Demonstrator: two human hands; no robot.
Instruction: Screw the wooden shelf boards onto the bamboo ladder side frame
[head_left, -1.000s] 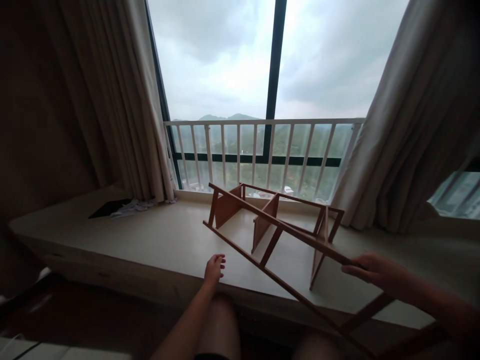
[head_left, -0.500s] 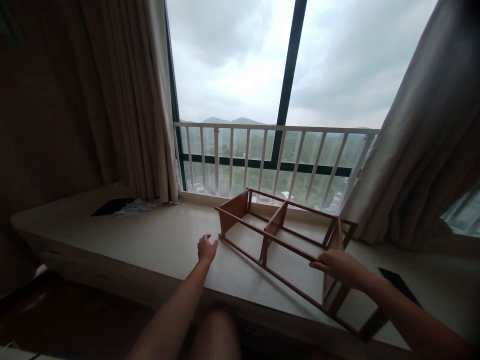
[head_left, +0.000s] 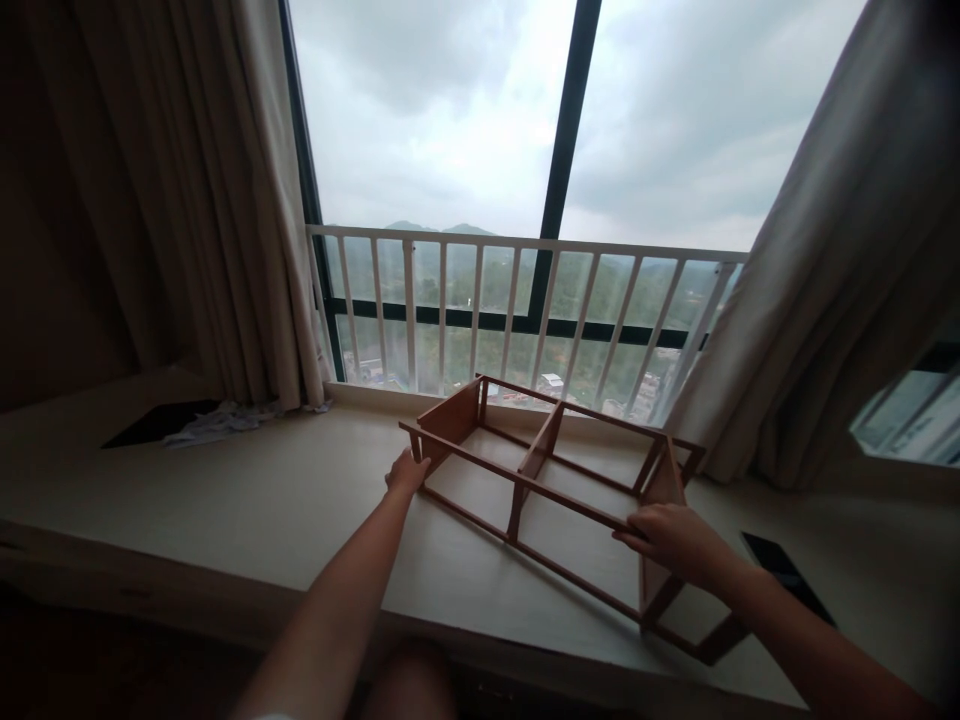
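A brown wooden shelf rack (head_left: 517, 480) with three cross boards lies on its side on the pale window ledge (head_left: 315, 520). My left hand (head_left: 407, 472) is at its left end, fingers closed on the end of the frame; part of the fingers is hidden behind the wood. Toward the right end, my right hand (head_left: 664, 535) grips the upper near rail, with the fingers wrapped round it.
A dark flat sheet (head_left: 154, 422) and crumpled white paper (head_left: 225, 422) lie at the ledge's left. To the right rests a dark flat object (head_left: 784, 570). Behind the rack stand a white railing (head_left: 517, 245) and a window, with curtains (head_left: 247, 250) on both sides.
My left hand has gone from open beside the rack to holding its left end. My right hand keeps its grip. The view has shifted slightly to the right.
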